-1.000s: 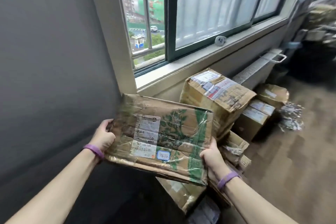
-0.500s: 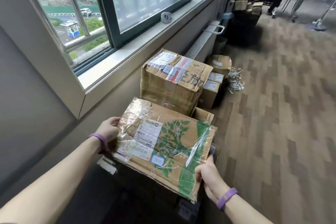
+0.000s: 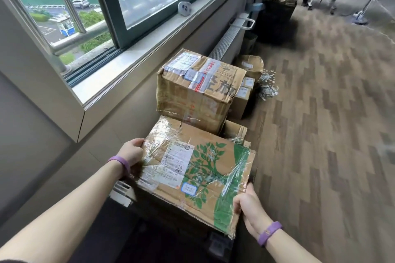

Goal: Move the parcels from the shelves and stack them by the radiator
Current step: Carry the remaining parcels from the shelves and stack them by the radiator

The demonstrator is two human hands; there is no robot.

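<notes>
While both hands grip it, left hand (image 3: 131, 152) at the far left edge and right hand (image 3: 249, 207) at the near right corner, the green-printed parcel (image 3: 198, 168) sits tilted below the windowsill (image 3: 132, 64), just before a taller taped box (image 3: 198, 89) beside the radiator (image 3: 227, 41).

Large taped carton (image 3: 198, 92): big black printed characters on the top face; one reads "放".
Leaf-printed parcel (image 3: 205, 168), shipping label (image 3: 178, 156): digits "841 80" legible; the remaining print is too small to read.
</notes>
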